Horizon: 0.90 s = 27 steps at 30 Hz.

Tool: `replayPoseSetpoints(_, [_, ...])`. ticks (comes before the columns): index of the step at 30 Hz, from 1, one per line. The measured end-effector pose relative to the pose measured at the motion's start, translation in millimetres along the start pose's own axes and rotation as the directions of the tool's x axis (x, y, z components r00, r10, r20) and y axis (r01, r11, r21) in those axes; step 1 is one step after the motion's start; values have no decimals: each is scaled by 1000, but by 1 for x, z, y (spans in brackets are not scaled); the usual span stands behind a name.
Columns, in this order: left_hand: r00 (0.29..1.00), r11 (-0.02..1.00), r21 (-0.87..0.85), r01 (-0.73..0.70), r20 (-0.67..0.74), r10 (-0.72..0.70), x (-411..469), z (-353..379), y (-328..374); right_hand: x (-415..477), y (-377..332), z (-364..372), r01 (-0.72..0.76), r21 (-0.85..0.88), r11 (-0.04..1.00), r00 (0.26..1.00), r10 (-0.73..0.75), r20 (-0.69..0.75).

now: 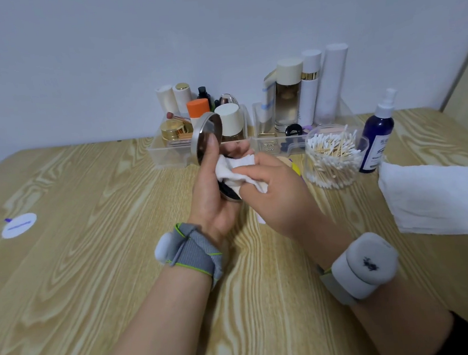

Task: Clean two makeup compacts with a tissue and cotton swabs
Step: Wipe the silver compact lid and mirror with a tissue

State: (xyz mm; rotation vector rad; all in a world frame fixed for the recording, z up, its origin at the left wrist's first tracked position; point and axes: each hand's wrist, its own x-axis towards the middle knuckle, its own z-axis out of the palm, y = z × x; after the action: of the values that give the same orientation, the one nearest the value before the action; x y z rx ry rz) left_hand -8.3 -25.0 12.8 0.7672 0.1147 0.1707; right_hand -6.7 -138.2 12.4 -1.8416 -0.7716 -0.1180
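Grip on the open silver compact comes from the left hand, curled round its base above the table, while the right hand pinches a bunched tissue against the inside, where hard rubbing could probably strain the raised lid or smear powder.

The bench lies open across the frame's left, only a round pad on it. At upper centre, trays of bottles bar the way past my left hand. At right crowd the swab jar, spray bottle and tissue stack.
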Motion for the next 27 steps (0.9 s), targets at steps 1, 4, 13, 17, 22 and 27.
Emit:
replayPoseSetpoints(1, [1000,1000,-19,16,21,-16,0,0,0,1,1,0,-5,-6,1000,1000,5,-5])
replayPoseSetpoints(4, [999,997,-73,37,34,-34,0,2,-1,3,6,-1,-13,-102,995,1000,11,-27])
replayPoseSetpoints(13, [999,998,-69,-6,-38,3,3,-4,5,3,6,-2,-27,-106,994,1000,25,-17])
replayPoseSetpoints(17, [1000,1000,-20,14,9,-14,2,-4,1,2,2,0,-10,15,1000,1000,10,-1])
replayPoseSetpoints(22, [995,996,0,84,54,-84,1,-5,1,3,4,-4,-18,-35,999,999,17,-42])
replayPoseSetpoints(27, [999,996,-81,36,9,-35,1,-4,7,4,6,-7,-62,-79,995,997,59,-41])
